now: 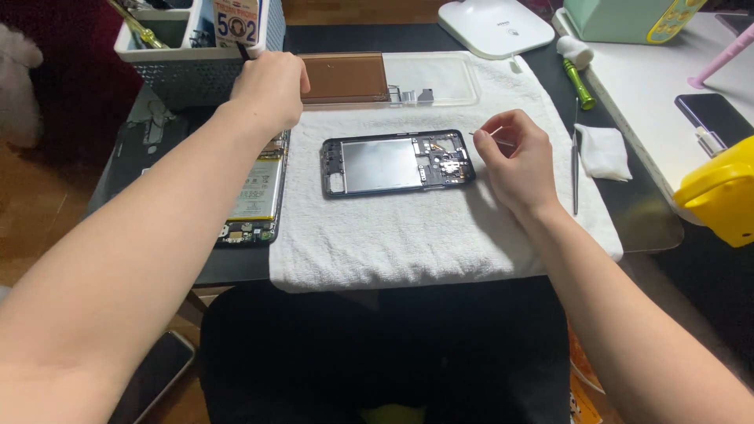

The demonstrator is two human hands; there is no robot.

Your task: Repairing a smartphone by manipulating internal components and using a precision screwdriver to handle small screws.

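A black phone frame, opened and showing its metal plate and small parts, lies in the middle of a white towel. My right hand rests on the towel just right of the frame and pinches a thin white stick that points toward the frame's right end. My left hand is stretched to the far left, fist closed on a small dark tool at the edge of a grey organizer basket. Beneath that forearm lies a phone body with its battery exposed.
A brown back cover and a clear case lie at the towel's far edge. To the right are a green screwdriver, a thin metal tool, a white wipe and a yellow object. Another phone lies at lower left.
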